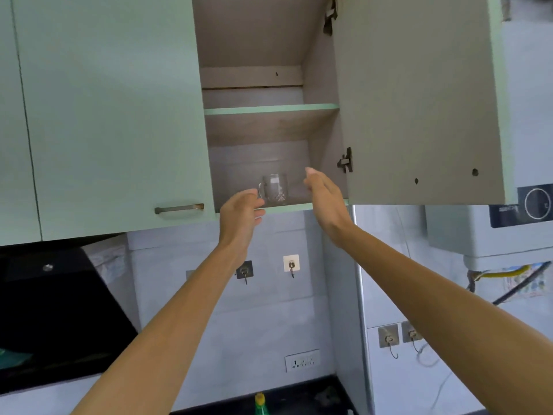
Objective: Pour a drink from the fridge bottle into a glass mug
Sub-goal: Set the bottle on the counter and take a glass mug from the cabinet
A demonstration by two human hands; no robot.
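Observation:
A clear glass mug (275, 188) stands upright on the bottom shelf (287, 206) of an open wall cabinet, its handle turned to the left. My left hand (239, 209) is raised just below and left of the mug, fingers loosely bent near the handle, holding nothing. My right hand (324, 196) reaches up on the mug's right side, fingers straight, a short gap from the glass. The fridge and the bottle are out of view.
The cabinet door (419, 100) hangs open to the right. A closed mint door with a bar handle (179, 208) is on the left. A black chimney hood (54, 310) sits lower left. Wall hooks (291, 265), a socket (302, 360) and a water heater (493, 229) are below.

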